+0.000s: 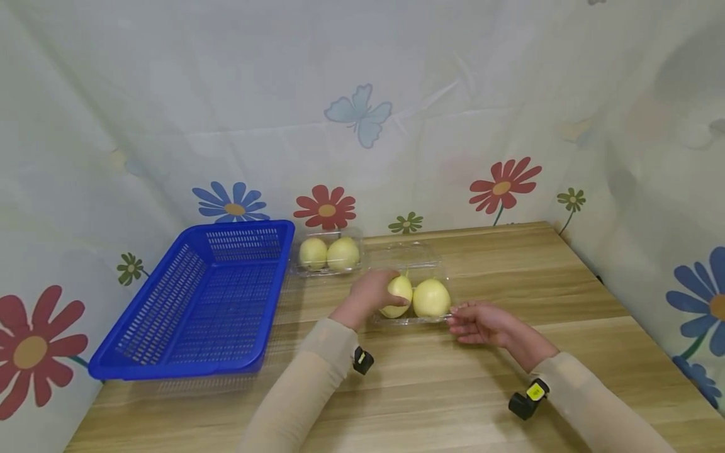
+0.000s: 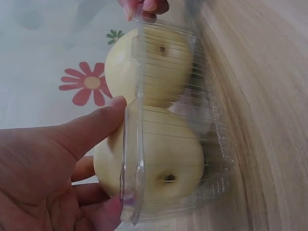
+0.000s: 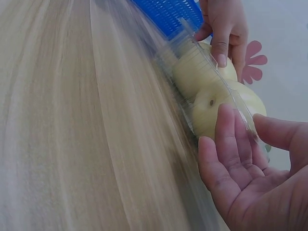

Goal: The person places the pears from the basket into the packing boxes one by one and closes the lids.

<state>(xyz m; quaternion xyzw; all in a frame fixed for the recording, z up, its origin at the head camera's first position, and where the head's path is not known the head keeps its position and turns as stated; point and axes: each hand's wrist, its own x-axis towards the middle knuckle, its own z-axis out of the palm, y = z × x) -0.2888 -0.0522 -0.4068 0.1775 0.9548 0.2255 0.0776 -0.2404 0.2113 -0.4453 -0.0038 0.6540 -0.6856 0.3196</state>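
A clear plastic clamshell box sits on the table with its lid folded back toward the wall. Two pale yellow pears lie side by side in it. My left hand has its thumb and fingers round the left pear, close against the box's rim. At the box's right front corner, beside the right pear, my right hand pinches the rim between thumb and forefinger; its other fingers are loosely bent. Through the ribbed wall in the left wrist view, both pears show their dark ends.
A blue plastic basket with slotted sides stands on the left of the wooden table, nothing visible inside. Behind, near the wall, a second clear box holds two pears. Flower-printed sheeting encloses the back and sides.
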